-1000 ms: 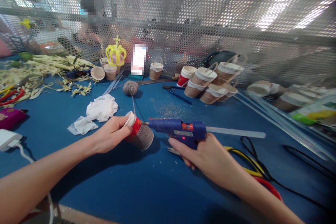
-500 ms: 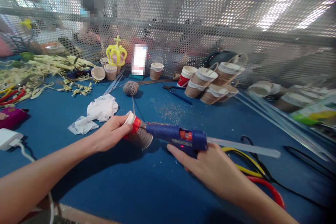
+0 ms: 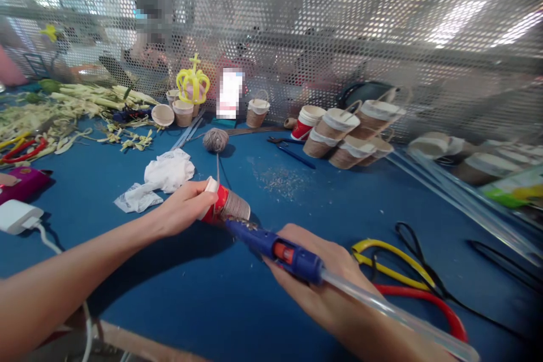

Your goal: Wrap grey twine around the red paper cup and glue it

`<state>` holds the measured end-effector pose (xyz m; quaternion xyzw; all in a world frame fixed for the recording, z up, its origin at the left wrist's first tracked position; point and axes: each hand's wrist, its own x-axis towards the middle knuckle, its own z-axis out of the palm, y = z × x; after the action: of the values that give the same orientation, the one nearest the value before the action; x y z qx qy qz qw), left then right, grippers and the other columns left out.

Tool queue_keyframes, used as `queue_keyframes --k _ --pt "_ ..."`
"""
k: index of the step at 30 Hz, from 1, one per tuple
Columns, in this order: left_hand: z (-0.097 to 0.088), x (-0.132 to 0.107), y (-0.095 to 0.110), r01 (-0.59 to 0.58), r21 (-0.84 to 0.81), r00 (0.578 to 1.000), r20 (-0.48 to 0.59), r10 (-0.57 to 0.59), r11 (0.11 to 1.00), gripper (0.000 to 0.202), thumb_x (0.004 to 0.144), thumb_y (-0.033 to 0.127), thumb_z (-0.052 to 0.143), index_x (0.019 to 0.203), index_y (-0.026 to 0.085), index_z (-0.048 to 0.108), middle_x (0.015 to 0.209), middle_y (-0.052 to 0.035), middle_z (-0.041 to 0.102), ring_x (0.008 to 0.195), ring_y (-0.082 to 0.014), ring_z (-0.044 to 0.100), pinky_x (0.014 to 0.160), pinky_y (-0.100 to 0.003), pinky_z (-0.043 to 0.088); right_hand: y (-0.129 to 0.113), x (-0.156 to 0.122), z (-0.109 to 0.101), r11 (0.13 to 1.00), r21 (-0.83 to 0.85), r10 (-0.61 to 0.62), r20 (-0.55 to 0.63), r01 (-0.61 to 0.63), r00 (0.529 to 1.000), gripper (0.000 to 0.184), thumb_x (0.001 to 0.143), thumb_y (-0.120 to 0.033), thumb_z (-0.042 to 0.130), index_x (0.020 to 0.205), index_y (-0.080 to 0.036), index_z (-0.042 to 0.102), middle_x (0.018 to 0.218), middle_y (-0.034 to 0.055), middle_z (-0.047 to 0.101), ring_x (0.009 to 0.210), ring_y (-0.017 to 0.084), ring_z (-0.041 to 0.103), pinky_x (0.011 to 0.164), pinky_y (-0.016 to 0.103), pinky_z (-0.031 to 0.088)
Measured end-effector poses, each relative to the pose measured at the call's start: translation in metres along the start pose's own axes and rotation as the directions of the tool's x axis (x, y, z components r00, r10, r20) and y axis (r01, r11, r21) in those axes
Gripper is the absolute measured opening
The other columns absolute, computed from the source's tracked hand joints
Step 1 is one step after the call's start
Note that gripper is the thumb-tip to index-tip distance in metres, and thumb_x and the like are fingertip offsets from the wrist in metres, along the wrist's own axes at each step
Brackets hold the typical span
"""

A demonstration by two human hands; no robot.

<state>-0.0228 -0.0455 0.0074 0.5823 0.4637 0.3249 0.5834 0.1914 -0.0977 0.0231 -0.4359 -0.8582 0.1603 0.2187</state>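
Note:
My left hand (image 3: 189, 207) is closed on the rim end of a red paper cup (image 3: 223, 203), which lies tilted sideways above the table. Grey-brown yarn is wound round the cup's base half, and one strand runs back to a yarn ball (image 3: 215, 139). In my right hand (image 3: 316, 271) is a blue glue gun (image 3: 275, 249), with a long clear glue stick (image 3: 382, 305) jutting from its rear. The gun's nozzle is close under the cup's side; whether it touches cannot be made out.
Crumpled white cloth (image 3: 169, 171) lies left of the cup. Several twine-wrapped cups (image 3: 320, 141) stand at the back right, near pliers (image 3: 292, 153). Yellow-and-red-handled tools (image 3: 407, 266) and a black cord are at right. A white charger (image 3: 19, 216) sits at left, before a perforated metal screen (image 3: 271, 22).
The glue gun has swung so its rear points down and right, and its nozzle has moved from the red band to below the cup. My left hand still grips the cup.

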Motion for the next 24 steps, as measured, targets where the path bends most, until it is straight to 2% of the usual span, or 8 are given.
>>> queue_keyframes --k 5,14,19,22,24 --pt "0.001 -0.001 0.003 0.015 -0.01 1.0 -0.008 -0.015 1.0 0.022 0.071 0.027 0.043 0.065 0.013 0.058 0.064 -0.0001 0.059 0.061 -0.0135 0.051 0.058 -0.023 0.04 -0.002 0.0 0.001 1.0 -0.006 0.006 0.055 -0.006 0.998 0.006 0.076 -0.016 0.045 0.074 -0.02 0.049 0.066 -0.0004 0.054 0.05 0.009 0.049 0.045 0.019 0.037" --pt "0.002 -0.001 0.004 0.002 0.01 1.0 -0.007 -0.002 1.0 0.026 0.073 0.031 0.042 0.064 0.014 0.059 0.064 0.0001 0.06 0.062 -0.0143 0.052 0.06 -0.024 0.04 -0.007 0.002 0.001 0.999 0.034 0.038 0.08 -0.041 0.996 0.009 0.076 -0.017 0.047 0.068 -0.02 0.048 0.065 -0.0004 0.054 0.05 0.009 0.049 0.046 0.02 0.039" --pt "0.002 0.0 0.003 -0.008 0.001 1.0 0.005 0.008 1.0 0.022 0.072 0.028 0.043 0.066 0.013 0.057 0.064 -0.0002 0.058 0.059 -0.0127 0.049 0.057 -0.023 0.038 -0.005 0.008 -0.007 0.931 0.213 0.289 0.065 -0.297 0.955 0.013 0.075 -0.029 0.05 0.065 -0.021 0.049 0.052 -0.0023 0.052 0.046 0.012 0.049 0.043 0.023 0.041" --pt "0.0 0.002 -0.001 -0.037 0.044 0.998 -0.04 0.039 0.998 0.021 0.072 0.029 0.042 0.067 0.013 0.055 0.063 -0.0008 0.056 0.059 -0.0129 0.049 0.059 -0.024 0.038 0.005 0.017 -0.02 0.846 0.326 0.419 0.084 -0.422 0.904 0.017 0.076 -0.036 0.05 0.071 -0.019 0.053 0.044 -0.0047 0.048 0.038 0.011 0.046 0.04 0.023 0.04" --pt "0.0 0.002 -0.003 -0.055 0.073 0.996 -0.064 0.06 0.996 0.022 0.073 0.03 0.041 0.065 0.013 0.053 0.062 -0.0007 0.054 0.06 -0.0128 0.049 0.06 -0.024 0.038 0.018 0.024 -0.028 0.758 0.439 0.521 0.039 -0.483 0.853 0.022 0.073 -0.038 0.054 0.077 -0.017 0.057 0.049 -0.0032 0.051 0.045 0.011 0.049 0.042 0.022 0.041"
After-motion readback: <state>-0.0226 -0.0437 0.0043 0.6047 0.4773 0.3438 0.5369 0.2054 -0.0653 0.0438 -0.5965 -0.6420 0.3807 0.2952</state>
